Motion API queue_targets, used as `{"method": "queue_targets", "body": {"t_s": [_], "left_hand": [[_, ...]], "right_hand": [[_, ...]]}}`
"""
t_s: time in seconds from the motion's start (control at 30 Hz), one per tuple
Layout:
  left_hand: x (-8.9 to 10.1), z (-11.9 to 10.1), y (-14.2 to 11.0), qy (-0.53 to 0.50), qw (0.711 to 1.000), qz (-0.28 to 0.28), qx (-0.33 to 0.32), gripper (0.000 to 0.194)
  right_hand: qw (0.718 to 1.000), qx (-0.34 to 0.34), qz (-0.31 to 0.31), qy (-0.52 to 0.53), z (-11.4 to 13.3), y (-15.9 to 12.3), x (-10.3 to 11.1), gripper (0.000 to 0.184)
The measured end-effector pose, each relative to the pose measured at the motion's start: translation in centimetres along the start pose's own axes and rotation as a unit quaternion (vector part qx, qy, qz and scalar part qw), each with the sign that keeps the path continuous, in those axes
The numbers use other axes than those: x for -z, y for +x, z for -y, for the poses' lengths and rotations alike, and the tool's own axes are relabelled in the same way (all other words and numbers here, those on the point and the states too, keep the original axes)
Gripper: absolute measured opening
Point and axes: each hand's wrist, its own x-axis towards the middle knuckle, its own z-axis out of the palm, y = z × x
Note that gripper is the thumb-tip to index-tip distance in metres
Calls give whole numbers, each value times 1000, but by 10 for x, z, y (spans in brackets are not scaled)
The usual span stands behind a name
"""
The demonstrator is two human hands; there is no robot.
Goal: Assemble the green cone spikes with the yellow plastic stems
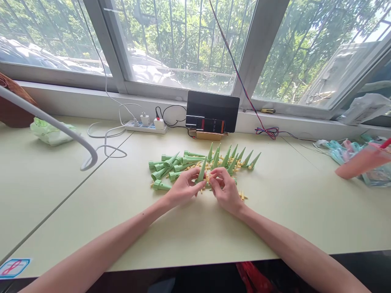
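Bare forearms (113, 244); small dark spot (143, 213) on left.

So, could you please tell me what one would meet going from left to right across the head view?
Paper sticker → pale green plastic packet → white power strip → left hand holding a green cone → right hand → yellow-and-black tool on the windowsill → pink container.

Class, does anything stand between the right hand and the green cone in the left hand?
Only the small yellow piece pinched in the right hand, close beside the green cone held point-up in the left hand. Nothing else visible blocks the way.
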Motion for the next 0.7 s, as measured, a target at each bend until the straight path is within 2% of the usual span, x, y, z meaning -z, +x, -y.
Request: {"method": "queue_targets", "body": {"t_s": [0.4, 0.7], "left_hand": [[-3, -4, -5, 171, 980, -20, -102, 6], [-3, 1, -5, 247, 956, -39, -153, 3]], "right_hand": [[997, -42, -14, 68, -1, 0, -2, 14], [990, -71, -6, 118, 0, 1, -2, 20]]}}
